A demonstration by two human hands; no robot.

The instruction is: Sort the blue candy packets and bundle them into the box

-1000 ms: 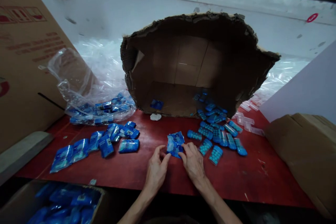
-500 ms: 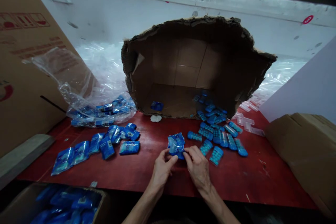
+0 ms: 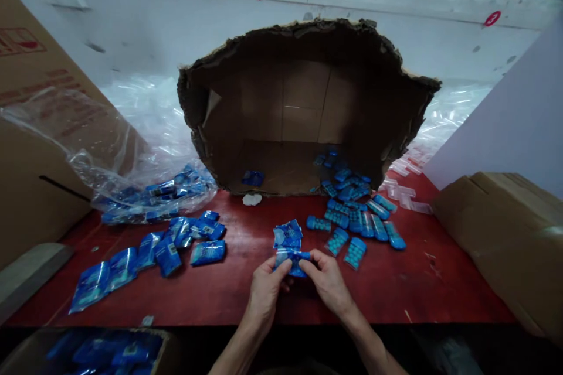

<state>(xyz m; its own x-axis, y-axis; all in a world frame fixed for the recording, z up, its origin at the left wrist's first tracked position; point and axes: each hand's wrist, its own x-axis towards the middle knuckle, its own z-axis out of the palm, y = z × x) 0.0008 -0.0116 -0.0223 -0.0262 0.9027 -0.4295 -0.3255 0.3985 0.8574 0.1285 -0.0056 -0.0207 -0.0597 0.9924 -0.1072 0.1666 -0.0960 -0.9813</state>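
Observation:
Between my two hands is a small blue plastic packet [image 3: 292,262], pinched at its left side by my left hand [image 3: 269,281] and at its right side by my right hand [image 3: 328,278]. Both thumbs lie on its face. Just beyond it, flat blue printed packets [image 3: 288,233] rest on the red table. To the right of my right hand lie several clear containers of turquoise balls with blue ends [image 3: 355,253]. Several filled blue packets [image 3: 208,252] are spread on the table to the left.
A torn-open cardboard box [image 3: 303,129] stands on the red table [image 3: 246,299], its opening facing me. At left, a clear plastic bag [image 3: 118,170] holds more blue packets. A lower box [image 3: 165,351] contains blue packets. Closed cartons [image 3: 505,240] flank the right side.
The packet in my hands has come nearer to me, apart from the flat packets beyond it, and my thumbs have moved onto its face. The whole view has shifted slightly.

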